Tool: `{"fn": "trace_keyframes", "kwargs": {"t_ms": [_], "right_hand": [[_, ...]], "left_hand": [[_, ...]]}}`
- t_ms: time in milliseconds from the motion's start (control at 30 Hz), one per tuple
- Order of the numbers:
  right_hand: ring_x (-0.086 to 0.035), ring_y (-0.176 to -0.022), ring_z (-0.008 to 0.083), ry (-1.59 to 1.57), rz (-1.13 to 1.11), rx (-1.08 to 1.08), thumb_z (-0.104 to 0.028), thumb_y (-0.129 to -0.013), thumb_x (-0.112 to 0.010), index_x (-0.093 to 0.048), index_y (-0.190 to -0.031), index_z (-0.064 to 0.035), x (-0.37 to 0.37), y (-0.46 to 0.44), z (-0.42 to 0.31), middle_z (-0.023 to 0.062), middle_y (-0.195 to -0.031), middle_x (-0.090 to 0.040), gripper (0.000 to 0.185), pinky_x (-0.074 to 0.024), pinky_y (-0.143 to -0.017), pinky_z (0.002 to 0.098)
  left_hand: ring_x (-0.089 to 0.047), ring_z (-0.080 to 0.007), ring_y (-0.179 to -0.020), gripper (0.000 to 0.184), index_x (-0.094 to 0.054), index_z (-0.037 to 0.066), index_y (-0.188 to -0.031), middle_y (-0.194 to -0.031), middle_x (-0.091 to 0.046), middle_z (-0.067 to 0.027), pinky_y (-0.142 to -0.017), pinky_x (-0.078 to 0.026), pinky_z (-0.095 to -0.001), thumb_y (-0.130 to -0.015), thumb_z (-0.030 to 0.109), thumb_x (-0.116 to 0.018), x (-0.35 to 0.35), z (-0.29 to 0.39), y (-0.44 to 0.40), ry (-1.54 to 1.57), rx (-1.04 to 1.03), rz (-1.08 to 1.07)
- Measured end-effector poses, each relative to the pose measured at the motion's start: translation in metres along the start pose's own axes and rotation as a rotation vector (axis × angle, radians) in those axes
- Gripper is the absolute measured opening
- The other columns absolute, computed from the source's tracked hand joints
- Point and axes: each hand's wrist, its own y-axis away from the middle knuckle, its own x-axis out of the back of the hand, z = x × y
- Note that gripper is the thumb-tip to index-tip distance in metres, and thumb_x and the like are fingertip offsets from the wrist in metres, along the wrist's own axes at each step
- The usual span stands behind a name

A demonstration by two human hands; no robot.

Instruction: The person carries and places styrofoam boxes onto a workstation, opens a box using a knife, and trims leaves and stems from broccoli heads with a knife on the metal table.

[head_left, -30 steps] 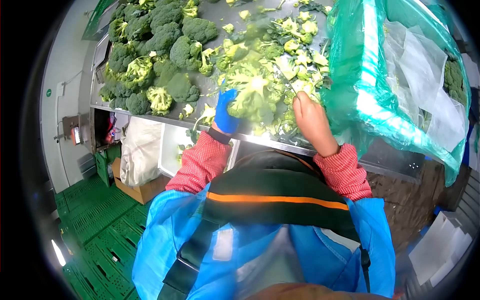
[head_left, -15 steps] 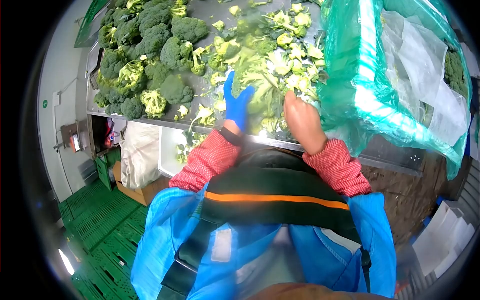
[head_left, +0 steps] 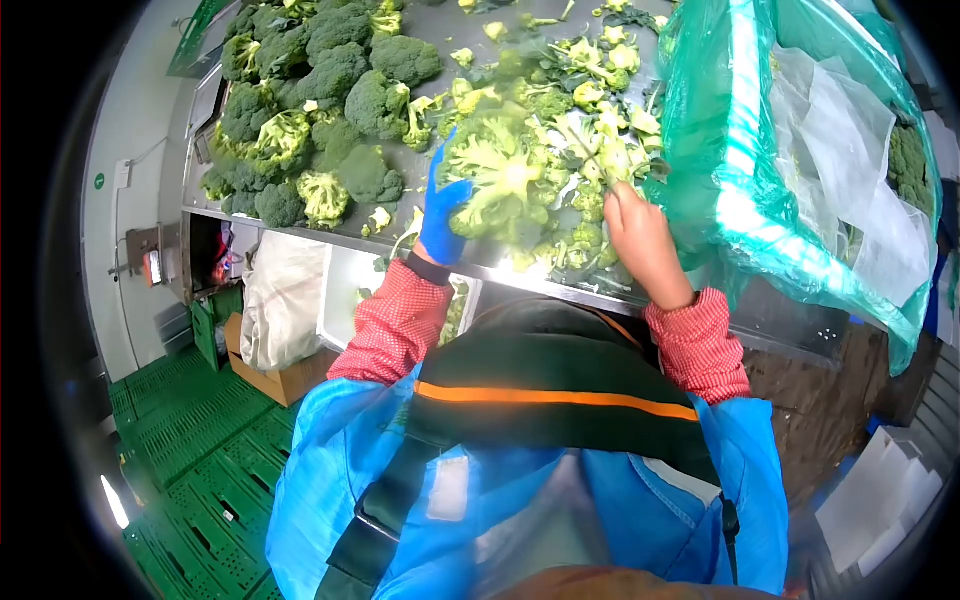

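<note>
My left hand (head_left: 443, 208), in a blue glove, grips a broccoli head (head_left: 505, 178) from its left side. The pale cut stem side of that head faces me, and part of it is blurred. My bare right hand (head_left: 643, 238) is closed around a small knife (head_left: 586, 148); its handle is mostly hidden in the fist and the thin blade points up and left, apart from the held head. Behind and right of the head lie many trimmed stem pieces (head_left: 612, 160) and leaves on the metal table (head_left: 440, 30).
Whole broccoli heads (head_left: 340, 75) are piled at the table's left. A crate lined with green plastic (head_left: 735, 190) stands at the right, with white sheets (head_left: 830, 130) in it. Below the table edge are a white bin (head_left: 345, 300), a cardboard box (head_left: 285, 382) and green pallets (head_left: 200, 470).
My left hand has shifted left with the broccoli head, whose stem side now shows fully. My right hand with the knife has moved right, away from the head. The view has turned slightly.
</note>
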Motion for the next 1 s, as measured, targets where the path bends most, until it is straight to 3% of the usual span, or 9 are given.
{"fn": "trace_keyframes", "kwargs": {"t_ms": [100, 300, 433, 600, 667, 700, 800, 900, 1000], "right_hand": [[-0.059, -0.064, 0.0389, 0.185, 0.009, 0.255, -0.017, -0.092, -0.052, -0.049, -0.086, -0.0044, 0.012, 0.01, -0.029, 0.0196, -0.072, -0.059, 0.014, -0.0456, -0.055, 0.047], [-0.059, -0.063, 0.0397, 0.328, 0.052, 0.224, -0.019, -0.092, -0.051, -0.05, -0.087, -0.0041, 0.003, 0.011, -0.028, 0.0205, -0.071, -0.059, 0.015, -0.0456, -0.054, 0.0482], [-0.058, -0.064, 0.0433, 0.105, 0.028, -0.054, -0.021, -0.095, -0.044, -0.049, -0.094, -0.005, 0.009, 0.01, 0.0, 0.0236, -0.065, -0.058, 0.016, -0.0446, -0.053, 0.0524], [-0.058, -0.062, 0.0425, 0.081, -0.064, 0.119, -0.019, -0.094, -0.047, -0.048, -0.092, -0.0051, 0.006, 0.033, -0.052, 0.023, -0.067, -0.058, 0.014, -0.0448, -0.054, 0.0513], [-0.058, -0.062, 0.0425, 0.034, -0.094, 0.14, -0.018, -0.093, -0.047, -0.047, -0.092, -0.0046, 0.006, 0.036, -0.06, 0.0228, -0.067, -0.058, 0.013, -0.0446, -0.054, 0.0511], [-0.055, -0.06, 0.0425, -0.064, -0.084, 0.146, -0.017, -0.095, -0.046, -0.046, -0.089, -0.0015, 0.005, 0.037, -0.061, 0.0241, -0.062, -0.053, 0.017, -0.0389, -0.052, 0.0495], [-0.055, -0.063, 0.0435, -0.139, -0.199, 0.083, -0.017, -0.093, -0.047, -0.046, -0.091, -0.0024, 0.007, 0.036, -0.065, 0.0244, -0.068, -0.056, 0.015, -0.0439, -0.053, 0.0492], [-0.055, -0.053, 0.039, -0.234, -0.161, 0.101, -0.018, -0.094, -0.046, -0.048, -0.089, -0.0018, -0.005, 0.038, -0.054, 0.0217, -0.063, -0.055, 0.017, -0.0442, -0.048, 0.0453], [-0.044, -0.038, 0.0172, -0.677, -0.547, -0.382, -0.021, -0.096, -0.041, -0.048, -0.087, -0.0033, -0.003, 0.032, -0.056, 0.0059, -0.058, -0.045, 0.021, -0.0369, -0.036, 0.0304]], "left_hand": [[-0.046, -0.0227, -0.123, 0.079, -0.031, 0.005, -0.144, -0.137, -0.044, -0.0126, -0.103, -0.038, -0.0341, -0.075, 0.025, -0.064, -0.014, 0.029, -0.002, -0.325, -0.141, -0.058], [-0.044, -0.0216, -0.125, 0.078, -0.032, 0.005, -0.143, -0.138, -0.043, -0.011, -0.105, -0.035, -0.0338, -0.075, 0.025, -0.065, -0.027, 0.044, -0.002, -0.597, -0.3, -0.064], [-0.048, -0.0213, -0.121, 0.074, -0.033, 0.005, -0.142, -0.135, -0.046, -0.0112, -0.102, -0.038, -0.0344, -0.076, 0.02, -0.062, -0.008, 0.042, 0.011, -0.28, -0.169, 0.027], [-0.057, -0.0221, -0.109, 0.068, -0.034, 0.006, -0.141, -0.126, -0.053, -0.0109, -0.094, -0.047, -0.0337, -0.078, 0.017, -0.057, 0.002, 0.038, 0.011, -0.109, -0.128, 0.02], [-0.058, -0.0216, -0.108, 0.07, -0.034, 0.006, -0.142, -0.125, -0.054, -0.011, -0.094, -0.047, -0.0336, -0.078, 0.016, -0.058, 0.001, 0.036, 0.013, -0.087, -0.125, 0.027], [-0.056, -0.0216, -0.111, 0.071, -0.033, 0.005, -0.142, -0.127, -0.052, -0.0112, -0.096, -0.046, -0.0338, -0.077, 0.016, -0.06, 0.0, 0.036, 0.013, -0.128, -0.139, 0.024], [-0.05, -0.0215, -0.119, 0.075, -0.033, 0.004, -0.142, -0.134, -0.047, -0.0117, -0.101, -0.04, -0.0345, -0.075, 0.018, -0.064, -0.006, 0.037, 0.013, -0.275, -0.257, 0.014], [-0.036, -0.0229, -0.133, 0.081, -0.033, 0.002, -0.142, -0.145, -0.036, -0.0131, -0.111, -0.027, -0.0365, -0.074, 0.026, -0.069, -0.029, 0.048, 0.006, -0.563, -0.557, -0.016], [-0.036, -0.0254, -0.133, 0.082, -0.035, 0.002, -0.141, -0.144, -0.038, -0.0142, -0.111, -0.026, -0.0386, -0.072, 0.026, -0.07, -0.017, 0.043, -0.001, -0.797, -0.704, -0.071]]}}
